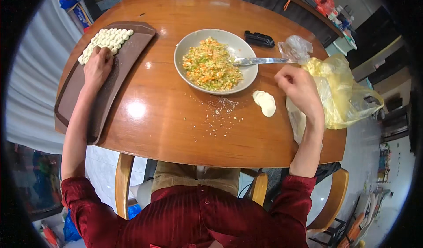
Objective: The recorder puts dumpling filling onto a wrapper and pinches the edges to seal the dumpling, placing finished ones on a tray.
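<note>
My left hand [98, 66] is over the brown tray [74, 92] at the left, its fingers at the near edge of rows of small dumplings [109, 38]; whether it holds one is hidden. At the right, my right hand [297, 84] hangs with curled fingers beside a yellow plastic bag [340, 92]; its palm side is hidden. Between the hands stands a wide bowl [180, 61] of chopped vegetable filling [211, 66] with orange and green bits. A flat metal utensil [259, 61] rests in the filling and over the bowl's right rim. Round dough wrappers [265, 103] lie overlapping below it.
A black object [259, 39] and a crumpled clear plastic bag [295, 48] lie behind the utensil. White flour and crumbs [219, 115] are scattered on the wooden table [158, 129] before the bowl. Wooden chairs [330, 201] stand near its front edge.
</note>
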### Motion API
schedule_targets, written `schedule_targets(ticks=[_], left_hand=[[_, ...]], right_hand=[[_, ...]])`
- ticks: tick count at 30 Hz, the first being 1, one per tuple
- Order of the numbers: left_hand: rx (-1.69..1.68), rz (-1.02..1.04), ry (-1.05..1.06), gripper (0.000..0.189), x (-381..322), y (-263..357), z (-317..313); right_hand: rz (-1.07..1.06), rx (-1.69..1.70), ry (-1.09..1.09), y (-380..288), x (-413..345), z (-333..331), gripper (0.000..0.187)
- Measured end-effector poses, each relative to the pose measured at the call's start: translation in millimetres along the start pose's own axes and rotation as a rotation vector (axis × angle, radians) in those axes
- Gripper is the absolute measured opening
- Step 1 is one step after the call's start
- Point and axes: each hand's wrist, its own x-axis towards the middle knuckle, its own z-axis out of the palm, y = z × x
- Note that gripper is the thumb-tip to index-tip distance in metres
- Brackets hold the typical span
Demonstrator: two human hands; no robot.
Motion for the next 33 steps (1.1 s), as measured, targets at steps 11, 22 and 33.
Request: schedule_targets(ticks=[11,22,33], left_hand=[[-0.031,0.031,-0.002,0.016,2,5,-5],[-0.141,-0.085,-0.012,0.028,3,5,-2],[-0.510,-0.465,0.233,0.035,4,-48,-24]], right_hand=[[-0.075,-0.160,-0.441,13,-1,3,0.033],[-0.050,-0.087,-0.505,15,0,8,0.028],[-0.074,-0.124,-0.428,10,0,13,0.020]])
